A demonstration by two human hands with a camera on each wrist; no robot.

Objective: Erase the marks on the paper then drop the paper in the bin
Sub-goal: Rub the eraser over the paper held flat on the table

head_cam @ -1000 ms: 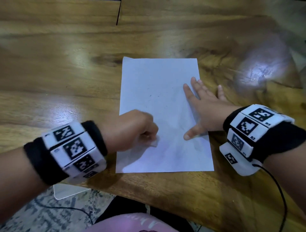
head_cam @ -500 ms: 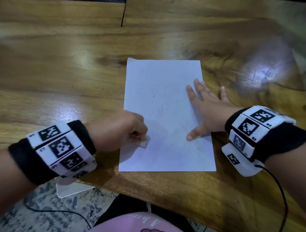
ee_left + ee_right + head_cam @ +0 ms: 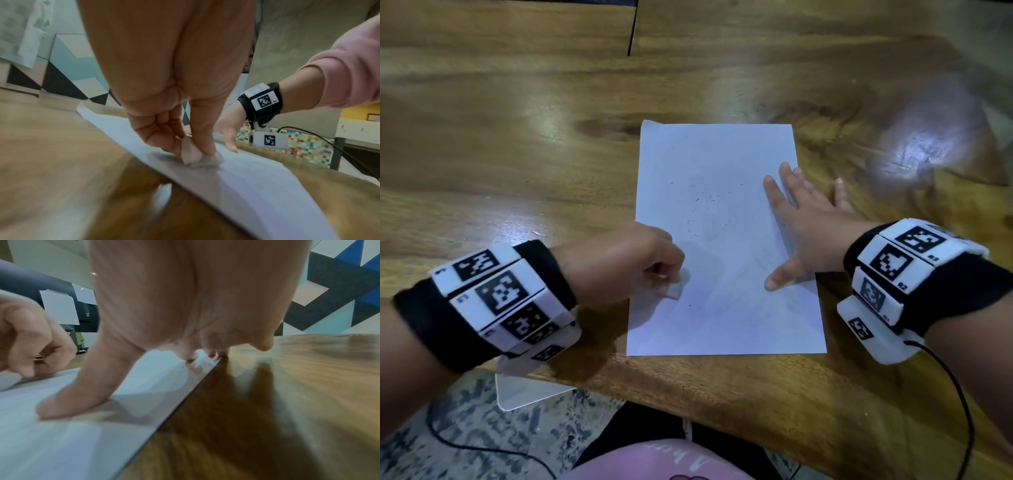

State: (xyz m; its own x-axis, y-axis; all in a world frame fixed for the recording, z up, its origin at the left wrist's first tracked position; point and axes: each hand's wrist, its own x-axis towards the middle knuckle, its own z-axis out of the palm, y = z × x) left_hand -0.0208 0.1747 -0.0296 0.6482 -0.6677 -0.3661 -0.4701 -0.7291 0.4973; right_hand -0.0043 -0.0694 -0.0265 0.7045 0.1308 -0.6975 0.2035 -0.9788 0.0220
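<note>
With the left hand (image 3: pixel 619 263) pinching the eraser (image 3: pixel 676 289) on the paper (image 3: pixel 722 308), rub short strokes toward the flat, spread fingers (image 3: pixel 774 186) of the right hand (image 3: pixel 811 233) pinning the sheet.

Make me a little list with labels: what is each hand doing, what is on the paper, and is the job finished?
left hand: pinches a small white eraser, its tip on the paper
right hand: flat, fingers spread, pressing the paper's right edge
paper: lies flat on the wooden table, near its front edge
marks: small dark specks in the middle and faint grey smudges; whether they are pencil or eraser crumbs is unclear
bin: not in view
job: not finished; paper not yet binned
</note>
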